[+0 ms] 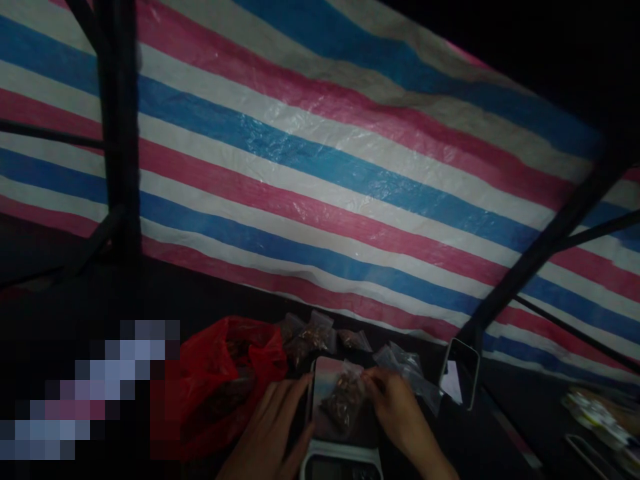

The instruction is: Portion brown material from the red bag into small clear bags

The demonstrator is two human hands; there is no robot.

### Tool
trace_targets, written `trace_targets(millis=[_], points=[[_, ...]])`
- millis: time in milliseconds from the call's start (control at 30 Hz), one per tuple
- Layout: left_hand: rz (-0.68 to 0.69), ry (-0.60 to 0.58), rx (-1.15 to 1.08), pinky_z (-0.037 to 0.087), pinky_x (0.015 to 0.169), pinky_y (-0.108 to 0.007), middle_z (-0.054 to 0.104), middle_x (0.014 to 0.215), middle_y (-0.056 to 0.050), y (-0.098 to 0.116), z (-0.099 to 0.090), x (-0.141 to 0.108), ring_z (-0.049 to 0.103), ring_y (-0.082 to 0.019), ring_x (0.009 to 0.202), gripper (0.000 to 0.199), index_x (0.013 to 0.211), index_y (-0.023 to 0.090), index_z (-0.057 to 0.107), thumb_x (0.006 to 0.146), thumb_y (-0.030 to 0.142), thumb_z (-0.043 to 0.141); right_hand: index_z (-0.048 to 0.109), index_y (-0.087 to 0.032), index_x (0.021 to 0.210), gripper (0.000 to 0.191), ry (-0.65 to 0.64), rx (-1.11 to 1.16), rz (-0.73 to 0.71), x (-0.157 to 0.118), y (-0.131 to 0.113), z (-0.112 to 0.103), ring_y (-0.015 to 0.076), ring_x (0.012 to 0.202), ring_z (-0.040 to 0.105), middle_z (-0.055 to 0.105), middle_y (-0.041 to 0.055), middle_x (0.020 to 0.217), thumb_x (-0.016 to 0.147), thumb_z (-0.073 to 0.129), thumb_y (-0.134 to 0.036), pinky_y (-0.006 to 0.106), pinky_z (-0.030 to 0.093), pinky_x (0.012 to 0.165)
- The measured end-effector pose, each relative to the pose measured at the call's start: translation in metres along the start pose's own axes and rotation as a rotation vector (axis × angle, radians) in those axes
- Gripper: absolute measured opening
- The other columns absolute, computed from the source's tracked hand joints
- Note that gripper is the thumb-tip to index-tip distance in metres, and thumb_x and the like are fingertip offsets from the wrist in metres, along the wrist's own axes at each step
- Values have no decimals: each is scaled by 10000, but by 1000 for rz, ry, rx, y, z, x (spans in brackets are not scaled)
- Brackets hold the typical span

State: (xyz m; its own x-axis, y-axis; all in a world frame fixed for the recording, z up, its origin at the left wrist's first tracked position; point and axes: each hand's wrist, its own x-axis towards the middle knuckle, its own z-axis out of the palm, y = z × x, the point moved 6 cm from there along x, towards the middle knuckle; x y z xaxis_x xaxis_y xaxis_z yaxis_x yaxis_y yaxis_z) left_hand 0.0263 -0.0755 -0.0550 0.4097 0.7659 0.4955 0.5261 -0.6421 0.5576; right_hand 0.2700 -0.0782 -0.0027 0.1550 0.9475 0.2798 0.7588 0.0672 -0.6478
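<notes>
A small clear plastic bag (344,400) with brownish pieces inside rests on the flat plate of a digital scale (325,371). My right hand (400,413) pinches the bag's upper right edge between thumb and fingers. On the scale's left side lies my left hand (275,420), fingers stretched out, the tips at or very near the plate's edge. The display (335,468) is at the bottom of the picture, too dark to read. Left of my left hand stands an open red plastic bag (215,367) with dark contents.
Several filled clear bags (317,331) lie behind the scale. Flat clear bags (407,363) lie to its right, beside a phone (460,373). A striped tarp (320,167) and dark poles (120,133) enclose the back. Shiny packages (600,417) sit far right.
</notes>
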Motion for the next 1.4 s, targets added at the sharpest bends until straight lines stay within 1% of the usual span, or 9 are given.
trace_targets(millis=[167,267,400,467,567,667,833,1200,1400], points=[[-45,157,-72,627,1059,-361,768,1332,-42,-21,-18,-4,731,-213,1272,429,1440,341,628,1063,232,454,840,-215,1007,476,233,-20,-57,0,14,-10,304,1013,786,837,122,1048,1012,544,-588,424,591,952],[-96,180,-86,630,1061,-367,755,1306,-33,-32,-20,4,729,-204,1254,394,1404,344,643,1066,236,471,826,-214,974,582,425,-22,-76,-7,29,-21,309,987,785,832,133,1028,1035,468,-669,441,606,905],[-76,234,-62,606,1092,-426,741,1277,-44,-35,-22,22,714,-220,1230,334,1350,315,663,1068,250,496,805,-196,948,612,650,-38,-83,-28,46,-26,311,913,771,814,144,952,1027,477,-707,430,588,837],[-44,237,-46,596,1094,-409,732,1260,-37,-33,-22,30,707,-205,1215,321,1339,309,655,1077,243,482,797,-195,968,532,741,-80,-118,-41,46,-27,291,902,760,803,128,938,1044,518,-641,403,565,843],[-13,231,-45,589,1080,-366,721,1230,-30,-29,-21,35,701,-185,1188,309,1302,300,653,1088,222,445,771,-203,944,366,835,-172,-244,-53,31,-26,233,819,730,766,80,863,1081,557,-467,341,529,792],[90,278,-7,590,1026,-315,719,1177,-25,-21,-27,33,706,-174,1125,303,1275,290,648,1067,163,468,745,-210,906,312,821,-203,-314,-55,19,-24,203,748,703,721,43,788,1091,558,-378,316,509,735],[299,462,111,563,949,-259,688,1063,-31,-5,-47,24,687,-158,1017,305,1196,231,628,1004,29,504,736,-219,912,265,768,-215,-316,-52,16,-20,194,761,707,720,30,795,1082,553,-306,310,519,744],[315,577,146,615,772,-268,718,920,-15,6,-63,19,742,-179,832,275,1071,260,631,946,48,508,730,-230,892,295,751,-189,-261,-51,20,-20,208,779,703,726,34,802,1087,538,-341,326,514,764],[326,582,191,611,744,-246,703,899,-17,11,-66,18,734,-168,799,262,1046,256,609,927,51,499,731,-230,886,295,736,-194,-232,-49,24,-20,208,785,698,722,33,799,1081,542,-345,328,516,765]])
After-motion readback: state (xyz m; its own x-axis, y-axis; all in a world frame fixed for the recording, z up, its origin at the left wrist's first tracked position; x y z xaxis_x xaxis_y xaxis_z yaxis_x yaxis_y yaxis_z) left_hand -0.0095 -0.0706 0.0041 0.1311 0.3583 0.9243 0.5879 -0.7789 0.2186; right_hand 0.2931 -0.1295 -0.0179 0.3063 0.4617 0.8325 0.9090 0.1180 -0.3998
